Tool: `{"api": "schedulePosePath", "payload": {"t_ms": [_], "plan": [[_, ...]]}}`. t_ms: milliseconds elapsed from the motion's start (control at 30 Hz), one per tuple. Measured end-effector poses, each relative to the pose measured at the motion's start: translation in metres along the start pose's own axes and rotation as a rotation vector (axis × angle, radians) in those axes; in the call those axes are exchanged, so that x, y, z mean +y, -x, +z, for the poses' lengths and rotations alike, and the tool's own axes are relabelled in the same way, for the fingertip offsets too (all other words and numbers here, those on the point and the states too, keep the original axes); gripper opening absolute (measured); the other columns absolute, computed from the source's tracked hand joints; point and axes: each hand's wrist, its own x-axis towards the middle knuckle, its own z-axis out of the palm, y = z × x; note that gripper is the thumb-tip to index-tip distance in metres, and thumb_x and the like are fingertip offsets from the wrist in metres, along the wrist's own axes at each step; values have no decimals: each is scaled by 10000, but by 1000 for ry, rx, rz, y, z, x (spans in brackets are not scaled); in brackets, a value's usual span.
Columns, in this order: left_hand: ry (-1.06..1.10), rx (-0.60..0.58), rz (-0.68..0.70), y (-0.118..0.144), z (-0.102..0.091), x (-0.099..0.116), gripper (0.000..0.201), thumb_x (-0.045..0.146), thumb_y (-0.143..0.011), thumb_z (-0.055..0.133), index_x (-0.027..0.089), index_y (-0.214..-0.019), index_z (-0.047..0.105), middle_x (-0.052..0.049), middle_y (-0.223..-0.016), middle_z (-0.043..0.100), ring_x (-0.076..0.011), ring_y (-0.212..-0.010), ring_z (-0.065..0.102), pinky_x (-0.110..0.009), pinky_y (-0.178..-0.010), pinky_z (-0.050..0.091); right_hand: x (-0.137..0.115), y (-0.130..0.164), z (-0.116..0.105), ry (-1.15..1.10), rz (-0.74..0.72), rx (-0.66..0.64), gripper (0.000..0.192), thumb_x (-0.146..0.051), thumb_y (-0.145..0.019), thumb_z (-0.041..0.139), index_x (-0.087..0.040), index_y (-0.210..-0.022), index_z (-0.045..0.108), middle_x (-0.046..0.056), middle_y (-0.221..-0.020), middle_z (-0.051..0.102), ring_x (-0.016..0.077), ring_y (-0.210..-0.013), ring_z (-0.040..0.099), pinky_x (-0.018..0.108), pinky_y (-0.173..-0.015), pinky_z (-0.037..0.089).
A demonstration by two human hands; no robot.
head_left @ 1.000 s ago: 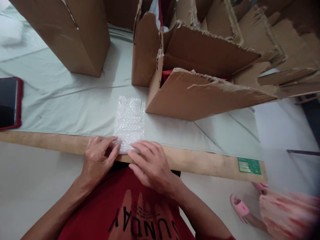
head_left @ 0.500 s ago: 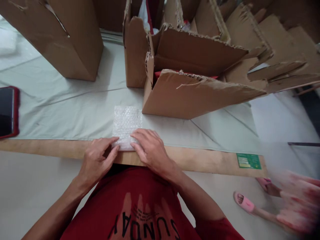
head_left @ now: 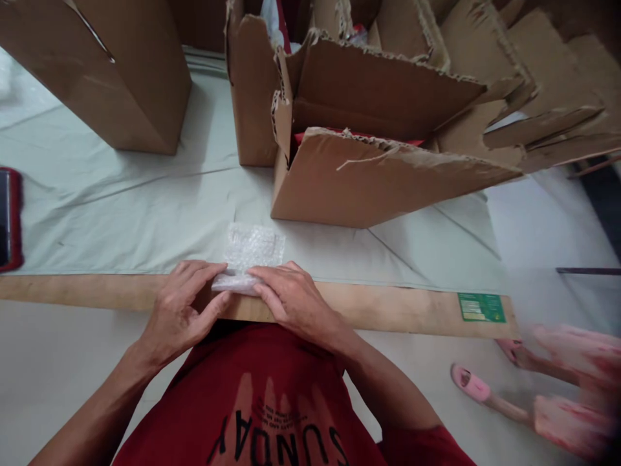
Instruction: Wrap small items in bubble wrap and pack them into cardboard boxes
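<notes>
A: Bubble wrap piece [head_left: 252, 255] lies at the near edge of the table, on the pale green cloth [head_left: 121, 207], its near end over the bare wooden strip [head_left: 378, 310]. That near end looks rolled or folded up into a thick lip

B: Hands?

A: Left hand [head_left: 182, 310] at 9 o'clock of the lip, thumb and fingers pinched on its corner. Right hand [head_left: 295, 301] at 3 o'clock, fingers together, pressing down on the lip's other end

B: Step in hand?

A: Rolling or folding the wrap, I judge, barely begun: most of the sheet is flat toward 12. Cannot tell if anything is inside. Next move calls for both hands turning evenly, keeping the lip tight

B: Surroundings?

A: Torn cardboard box [head_left: 383, 184] at 1 o'clock, near the wrap but apart. Taller box [head_left: 111, 71] at 11. Dark phone in red case [head_left: 7, 220] far off at 9. Another person's pink sandal [head_left: 470, 383] on the floor at 4
</notes>
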Motion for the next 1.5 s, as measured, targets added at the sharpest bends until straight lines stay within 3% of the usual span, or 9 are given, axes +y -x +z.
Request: {"api": "schedulePosePath", "payload": {"t_ms": [200,367,600,733,900,1067,1267,1367,1500], "plan": [[-126,15,-89,-14,8,-4,249,316,-1021,609,189,-1208,715,-74,-998,730,-219,-849,674,-360,-763,570,-9,2,-2,332,-25,221,183,-264,-1067,574,-180,-1174,695,135,-1211,755,275,-1067,662,428,-918,442],[-115,80,-205,-19,12,-2,325,382,-987,657,202,-1253,710,-76,-1095,699,-191,-827,670,-334,-748,576,-4,-9,5,385,-113,102,225,-282,-1045,619,-196,-1246,672,122,-1211,753,281,-1061,643,446,-933,455],[571,205,-672,2,16,29,441,481,-934,737,216,-1284,693,-86,-1214,770,-236,-1077,752,-399,-997,608,6,-13,10,-157,154,324,179,-220,-1032,604,-210,-1173,714,62,-1124,806,216,-1011,720,363,-925,529],[831,139,-727,-4,30,42,463,486,-891,790,201,-1248,718,-92,-1235,786,-254,-1148,751,-374,-1021,604,-8,3,10,-450,224,230,179,-285,-1039,593,-261,-1162,720,5,-1004,796,182,-897,711,334,-846,554],[744,173,-633,-16,34,48,254,357,-866,797,224,-1074,738,-28,-1047,805,-190,-979,764,-272,-895,599,-10,19,-11,-321,156,333,259,-331,-985,685,-265,-1235,702,71,-1313,725,245,-1222,664,448,-1091,487],[423,37,-180,-29,33,65,137,155,-895,659,246,-984,709,7,-935,748,-141,-864,726,-210,-784,572,-9,30,-50,-325,76,149,923,-545,-802,891,-230,-1564,476,142,-1554,588,291,-1416,570,460,-1183,442],[342,41,-42,-29,53,63,282,188,-909,656,294,-1170,632,-1,-1036,759,-168,-934,769,-234,-808,627,-7,45,-67,-245,85,198,129,-219,-958,723,-216,-1087,729,28,-1004,800,188,-954,718,356,-968,497],[374,-166,-26,-28,57,53,348,179,-935,582,321,-1250,630,0,-1073,792,-177,-928,789,-234,-807,641,-1,53,-73,-261,144,185,149,-248,-946,698,-241,-1092,725,24,-993,792,198,-931,713,350,-923,524],[397,-381,254,-50,36,47,395,242,-960,621,362,-1337,621,29,-1003,801,-140,-813,778,-169,-715,626,9,62,-104,-235,88,99,214,-220,-832,709,-311,-1026,710,-19,-883,775,222,-857,728,370,-851,563]]}}
